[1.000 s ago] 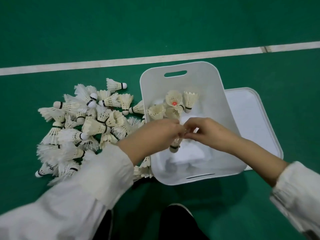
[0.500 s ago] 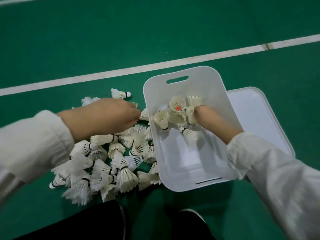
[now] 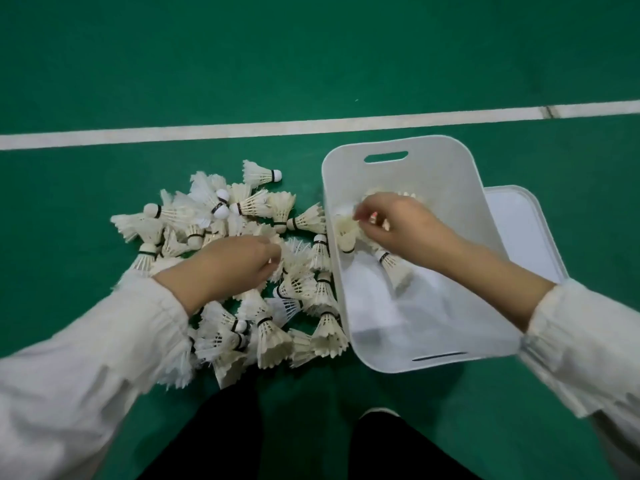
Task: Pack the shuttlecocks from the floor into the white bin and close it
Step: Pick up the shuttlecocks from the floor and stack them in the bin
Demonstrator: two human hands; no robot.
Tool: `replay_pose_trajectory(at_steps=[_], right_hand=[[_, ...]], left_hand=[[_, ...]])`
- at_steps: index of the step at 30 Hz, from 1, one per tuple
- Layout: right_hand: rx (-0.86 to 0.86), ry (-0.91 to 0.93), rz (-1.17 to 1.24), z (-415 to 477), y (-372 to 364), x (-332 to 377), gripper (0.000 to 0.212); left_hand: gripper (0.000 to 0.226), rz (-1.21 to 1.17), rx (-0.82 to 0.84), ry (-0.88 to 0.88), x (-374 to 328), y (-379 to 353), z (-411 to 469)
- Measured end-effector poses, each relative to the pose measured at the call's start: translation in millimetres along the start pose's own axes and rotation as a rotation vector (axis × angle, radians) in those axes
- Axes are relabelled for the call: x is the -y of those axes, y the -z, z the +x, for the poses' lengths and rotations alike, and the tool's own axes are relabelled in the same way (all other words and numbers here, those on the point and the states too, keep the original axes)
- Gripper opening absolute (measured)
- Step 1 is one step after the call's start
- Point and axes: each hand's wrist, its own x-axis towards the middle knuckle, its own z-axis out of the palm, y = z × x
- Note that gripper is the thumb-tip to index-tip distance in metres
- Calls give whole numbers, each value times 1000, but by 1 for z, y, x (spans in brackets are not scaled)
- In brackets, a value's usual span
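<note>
The white bin (image 3: 446, 174) stands open on the green floor, with a handle slot in its far wall. A few shuttlecocks (image 3: 346, 230) stand clustered at its far end, and one (image 3: 394, 268) lies on its side nearby. My right hand (image 3: 398, 223) is inside the bin, its fingers loosely apart and touching the cluster. Left of the bin lies a pile of several white feather shuttlecocks (image 3: 270, 341). My left hand (image 3: 239, 265) is down in the pile's middle, fingers curled onto one shuttlecock's feathers.
The bin's white lid (image 3: 519, 230) lies flat on the floor, partly tucked under the bin's right side. A white court line (image 3: 242, 131) runs across behind the pile and the bin. My dark-trousered legs (image 3: 225, 427) and a shoe tip (image 3: 379, 412) are at the bottom.
My hands parted from the middle of the bin. The left went to the pile and has sunk lower into it. The right stays at the bin's far end, and one more shuttlecock lies inside.
</note>
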Motion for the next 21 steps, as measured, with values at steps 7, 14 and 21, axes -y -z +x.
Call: replay_pose_trajectory(at_steps=[7, 14, 21], right_hand=[[344, 318, -251, 32, -70, 89, 25], [123, -192, 37, 85, -142, 84, 30], [116, -360, 92, 98, -169, 85, 13]], left_hand=[[27, -133, -29, 62, 31, -65, -60], [24, -185, -142, 207, 79, -80, -85], [33, -363, -354, 354, 84, -78, -44]])
